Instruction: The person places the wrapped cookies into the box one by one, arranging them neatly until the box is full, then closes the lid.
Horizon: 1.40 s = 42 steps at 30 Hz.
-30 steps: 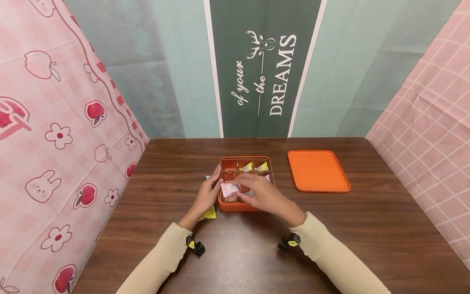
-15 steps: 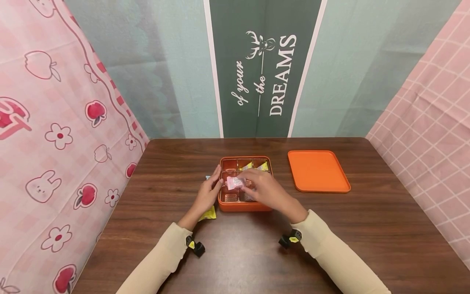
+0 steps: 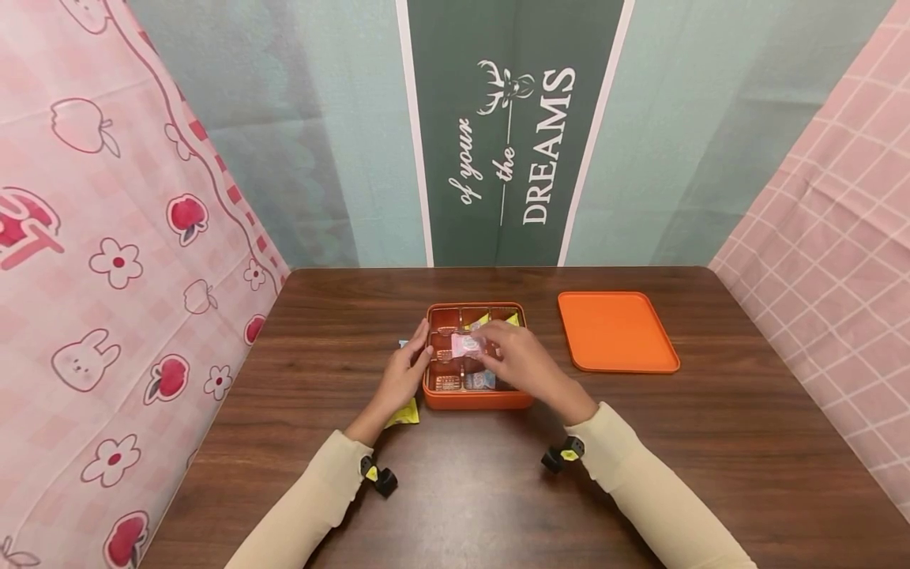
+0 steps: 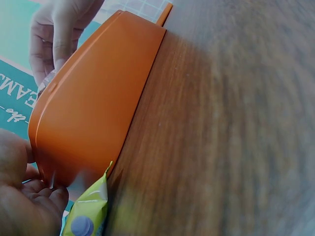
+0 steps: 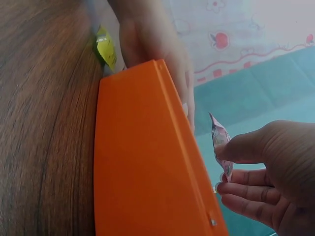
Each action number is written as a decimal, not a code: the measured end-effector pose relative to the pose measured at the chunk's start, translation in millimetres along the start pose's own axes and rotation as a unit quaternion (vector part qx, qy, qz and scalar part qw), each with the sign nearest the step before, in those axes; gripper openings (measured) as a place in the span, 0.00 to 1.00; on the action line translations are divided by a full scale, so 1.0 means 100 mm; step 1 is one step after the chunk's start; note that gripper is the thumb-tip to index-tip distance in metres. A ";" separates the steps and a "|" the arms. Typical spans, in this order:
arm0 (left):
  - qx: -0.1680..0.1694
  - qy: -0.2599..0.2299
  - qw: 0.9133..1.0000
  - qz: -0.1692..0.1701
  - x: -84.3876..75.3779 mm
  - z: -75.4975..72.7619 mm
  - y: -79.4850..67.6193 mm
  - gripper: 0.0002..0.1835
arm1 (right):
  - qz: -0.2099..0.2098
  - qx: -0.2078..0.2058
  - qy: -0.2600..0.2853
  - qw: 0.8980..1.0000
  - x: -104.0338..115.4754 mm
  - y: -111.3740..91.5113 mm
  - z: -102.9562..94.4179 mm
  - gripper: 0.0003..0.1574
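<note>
A square orange box (image 3: 478, 401) with a clear divided insert sits on the table. My right hand (image 3: 526, 359) is over its middle, pinching a small pink wrapped candy (image 3: 465, 345) by one end; the right wrist view shows this candy (image 5: 221, 142) between thumb and fingers, above the rim. My left hand (image 3: 403, 375) rests along the box's left side, fingers fairly straight, thumb at the rim. Yellow wrapped candies (image 3: 476, 322) lie in back compartments and a blue one (image 3: 479, 380) in the front middle. The right-hand compartments are partly hidden by my right hand.
An orange square lid (image 3: 618, 330) lies on the brown table (image 3: 469, 490) to the right of the box. A yellow packet (image 3: 404, 414) lies beside my left wrist, and a bluish packet (image 3: 402, 343) peeks out behind my left fingers. Printed cloths hang around the table.
My right hand has carried the pink candy rightward and slightly back over the box, uncovering the blue candy in the front middle compartment. My left hand has stayed at the box's side.
</note>
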<state>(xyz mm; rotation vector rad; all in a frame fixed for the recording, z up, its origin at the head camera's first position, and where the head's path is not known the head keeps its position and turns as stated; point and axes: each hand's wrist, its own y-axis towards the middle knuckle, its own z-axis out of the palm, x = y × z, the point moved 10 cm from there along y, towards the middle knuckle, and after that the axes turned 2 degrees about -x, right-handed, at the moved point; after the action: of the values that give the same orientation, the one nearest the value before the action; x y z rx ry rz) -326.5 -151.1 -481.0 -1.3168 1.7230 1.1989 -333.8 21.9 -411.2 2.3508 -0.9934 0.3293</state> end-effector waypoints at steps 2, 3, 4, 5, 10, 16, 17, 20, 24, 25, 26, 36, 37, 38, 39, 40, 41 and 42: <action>-0.003 0.001 1.000 0.007 -0.01 0.00 0.00 0.27 | 0.000 -0.001 -0.002 1.000 -0.02 0.00 0.01 0.20; -0.006 0.001 1.000 0.011 -0.02 0.00 0.00 0.27 | 0.000 -0.004 -0.001 1.000 -0.03 0.00 0.01 0.20; -0.008 0.000 1.000 0.015 -0.03 -0.01 0.00 0.27 | -0.001 -0.006 0.002 1.000 -0.04 0.00 0.01 0.20; -0.011 -0.002 1.000 0.018 -0.04 -0.01 0.00 0.27 | -0.001 -0.009 0.005 1.000 -0.05 0.00 0.01 0.19; -0.015 -0.018 0.999 0.023 -0.05 -0.02 0.00 0.27 | 0.008 -0.011 0.013 1.000 -0.10 -0.01 0.01 0.19; -0.004 0.004 1.000 0.015 -0.03 0.00 0.00 0.27 | 0.029 -0.001 -0.012 1.000 -0.17 -0.01 0.04 0.19; -0.001 0.007 1.000 0.011 -0.03 0.00 0.00 0.27 | 0.032 0.000 -0.018 0.999 -0.18 -0.01 0.04 0.19; 0.006 0.007 1.000 0.003 -0.01 0.01 0.00 0.27 | 0.041 0.003 -0.031 0.999 -0.21 -0.01 0.05 0.19; 0.009 0.007 1.000 0.003 -0.02 0.01 0.00 0.27 | 0.049 0.005 -0.044 0.998 -0.24 -0.01 0.06 0.20; 0.008 0.007 1.000 0.003 -0.02 0.01 0.00 0.27 | 0.051 0.005 -0.046 0.998 -0.24 -0.01 0.06 0.20; 0.008 0.007 1.000 0.003 -0.02 0.01 0.00 0.27 | 0.053 0.005 -0.048 0.997 -0.25 -0.01 0.06 0.20; 0.006 0.007 1.000 0.004 -0.01 0.01 0.00 0.27 | 0.054 0.003 -0.056 0.997 -0.26 -0.02 0.06 0.19; 0.006 0.008 1.000 0.006 -0.01 0.01 0.00 0.27 | 0.055 0.003 -0.056 0.997 -0.26 -0.02 0.06 0.19; 0.006 0.009 1.000 0.004 0.00 0.01 0.00 0.27 | 0.056 0.003 -0.057 0.997 -0.26 -0.02 0.06 0.18; 0.005 0.009 1.000 0.005 0.00 0.01 0.00 0.27 | 0.056 0.002 -0.058 0.997 -0.25 -0.02 0.06 0.18; 0.005 0.010 1.000 0.004 0.00 0.01 0.00 0.27 | 0.055 0.002 -0.057 0.997 -0.25 -0.02 0.07 0.18; 0.004 0.010 1.000 0.004 0.00 0.00 0.00 0.27 | 0.053 0.002 -0.055 0.997 -0.24 -0.02 0.07 0.18; 0.004 0.010 1.000 0.003 0.00 0.00 0.00 0.27 | 0.051 0.001 -0.054 0.997 -0.23 -0.02 0.07 0.17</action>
<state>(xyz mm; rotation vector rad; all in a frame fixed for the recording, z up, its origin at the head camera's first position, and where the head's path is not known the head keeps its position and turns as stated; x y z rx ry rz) -326.4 -150.8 -481.1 -1.3243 1.7462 1.1845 -348.6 32.1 -426.9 2.3457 -1.1670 0.2433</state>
